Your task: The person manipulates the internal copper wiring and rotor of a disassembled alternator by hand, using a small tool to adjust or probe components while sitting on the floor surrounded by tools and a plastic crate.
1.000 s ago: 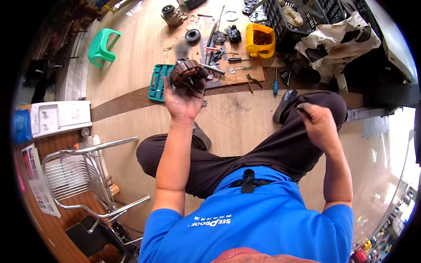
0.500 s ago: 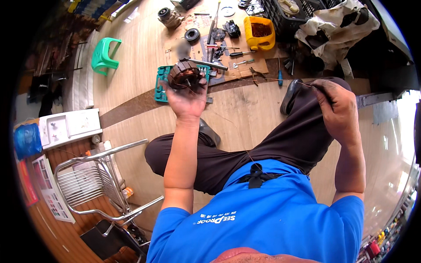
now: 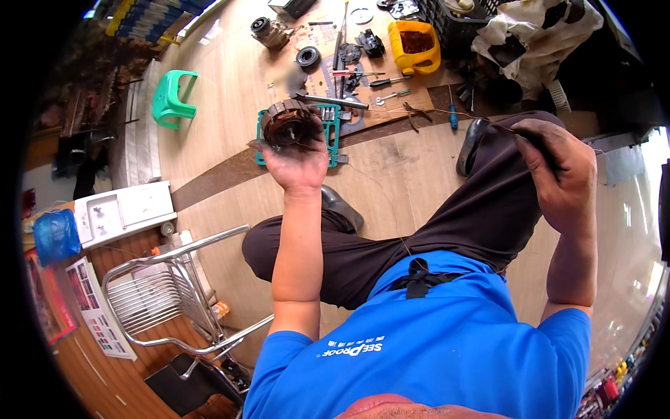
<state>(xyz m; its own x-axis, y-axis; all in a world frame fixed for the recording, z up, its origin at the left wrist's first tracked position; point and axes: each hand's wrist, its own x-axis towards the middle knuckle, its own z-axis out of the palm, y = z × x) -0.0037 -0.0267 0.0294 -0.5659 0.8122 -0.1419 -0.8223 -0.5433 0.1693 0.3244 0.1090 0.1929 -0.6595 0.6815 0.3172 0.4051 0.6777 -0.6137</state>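
My left hand (image 3: 296, 164) cradles a motor armature (image 3: 285, 124), a dark ridged cylinder with copper windings, palm up and fingers bent around it. A thin copper wire (image 3: 447, 110) stretches taut across to the right. My right hand (image 3: 558, 164), its fingers blackened, pinches the wire's far end above my right knee. Another fine strand of wire (image 3: 403, 241) trails down toward my waist. Below the armature lies a green tool case (image 3: 335, 143), partly hidden by it and my hand. Pliers (image 3: 417, 116) and a blue-handled screwdriver (image 3: 453, 117) lie under the stretched wire.
Screwdrivers, a wrench and motor parts lie on a cardboard sheet (image 3: 391, 105). Beyond are a cut yellow jug (image 3: 401, 31) and a black crate (image 3: 447, 31). A green stool (image 3: 167, 98) stands far left, a metal-framed chair (image 3: 150, 293) near left. My legs spread across the floor.
The armature has turned a little in my left hand. My right hand has shifted slightly right and nearer, and the wire now shows as a straighter line. The whole view has shifted slightly.
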